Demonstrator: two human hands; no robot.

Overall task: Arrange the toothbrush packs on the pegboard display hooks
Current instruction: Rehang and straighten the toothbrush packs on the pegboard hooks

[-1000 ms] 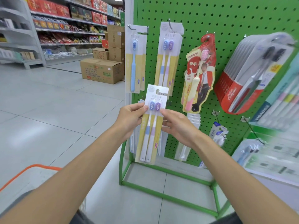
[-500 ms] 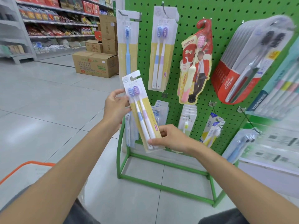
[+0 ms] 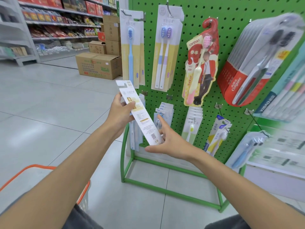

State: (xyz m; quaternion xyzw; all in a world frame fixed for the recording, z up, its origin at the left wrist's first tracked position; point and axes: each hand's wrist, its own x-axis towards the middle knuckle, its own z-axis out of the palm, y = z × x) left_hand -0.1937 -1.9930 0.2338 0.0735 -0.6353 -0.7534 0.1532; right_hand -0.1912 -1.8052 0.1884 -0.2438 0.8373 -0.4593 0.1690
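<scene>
Now left hand (image 3: 121, 113) pinches toothbrush pack (image 3: 142, 116) near top; right hand (image 3: 166, 141), fingers spread straight, touches bottom end. Pack shows printed back, not front as earlier.

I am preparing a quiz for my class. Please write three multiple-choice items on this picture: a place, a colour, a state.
1. The one-brush blue pack hangs: A. right of the two-brush pack; B. left of it; C. below it.
2. The pegboard is: A. white; B. blue; C. green.
3. The held pack, in the left hand, shows: A. its printed back; B. its brushes; C. a tear.
B, it hangs on the leftmost hook; C, the panel is green; A, text and a code face the camera.
</scene>
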